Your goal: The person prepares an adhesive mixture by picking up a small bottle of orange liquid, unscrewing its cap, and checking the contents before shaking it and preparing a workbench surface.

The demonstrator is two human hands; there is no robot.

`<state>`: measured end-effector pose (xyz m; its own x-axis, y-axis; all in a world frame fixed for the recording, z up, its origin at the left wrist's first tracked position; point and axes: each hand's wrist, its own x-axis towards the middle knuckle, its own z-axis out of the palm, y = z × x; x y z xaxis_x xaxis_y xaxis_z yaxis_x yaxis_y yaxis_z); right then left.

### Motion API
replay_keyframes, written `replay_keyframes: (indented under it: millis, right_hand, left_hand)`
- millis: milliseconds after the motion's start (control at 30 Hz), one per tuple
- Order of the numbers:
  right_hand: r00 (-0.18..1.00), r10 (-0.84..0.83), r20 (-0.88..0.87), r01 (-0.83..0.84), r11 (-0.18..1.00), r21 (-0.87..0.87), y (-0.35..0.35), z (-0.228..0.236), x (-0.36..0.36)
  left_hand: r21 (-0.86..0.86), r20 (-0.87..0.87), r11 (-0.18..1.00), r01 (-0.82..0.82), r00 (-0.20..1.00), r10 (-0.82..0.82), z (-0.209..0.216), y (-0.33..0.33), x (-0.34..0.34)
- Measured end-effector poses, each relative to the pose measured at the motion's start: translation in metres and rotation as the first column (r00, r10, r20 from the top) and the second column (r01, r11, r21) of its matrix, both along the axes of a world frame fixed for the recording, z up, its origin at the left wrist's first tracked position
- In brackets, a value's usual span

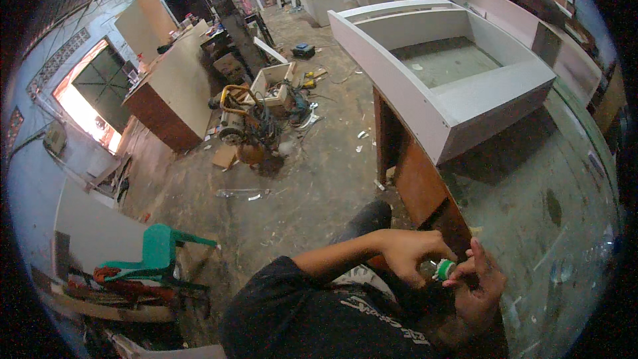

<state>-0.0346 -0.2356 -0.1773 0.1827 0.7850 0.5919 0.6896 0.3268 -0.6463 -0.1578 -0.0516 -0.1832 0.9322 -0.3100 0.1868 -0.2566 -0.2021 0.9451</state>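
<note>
Close in front of me, at the edge of the workbench, my left hand [413, 252] is curled around a small clear container, likely a bottle, whose body is mostly hidden by the fingers. A green cap [444, 269] with a whitish rim shows at its end. My right hand [480, 286] pinches at that cap with thumb and fingertips, one finger raised. The two hands nearly meet around it. Beyond them, a white open-framed cabinet piece [492, 96] rests on the greenish workbench top [531, 206].
A clear plastic bottle [595, 252] lies at the bench's right. To the left stands a green plastic chair [156, 252]. An air compressor [239, 123], a wooden crate [272, 83] and scraps sit on the floor. A tall cabinet [176, 86] stands beyond, near a post.
</note>
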Motion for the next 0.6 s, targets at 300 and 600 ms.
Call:
replay_keyframes:
  millis: [300, 600]
  right_hand:
    - [0.993, -0.012, -0.119, 0.032, 0.986, 0.164, 0.01, -0.006, -0.006]
    - [0.986, -0.036, -0.161, 0.063, 0.984, 0.166, -0.005, -0.001, 0.014]
  left_hand:
    - [-0.073, 0.061, 0.997, 0.004, 0.998, 0.0, -0.012, -0.001, 0.0]
    - [-0.125, 0.041, 0.99, 0.07, 0.997, -0.066, -0.012, 0.006, 0.016]
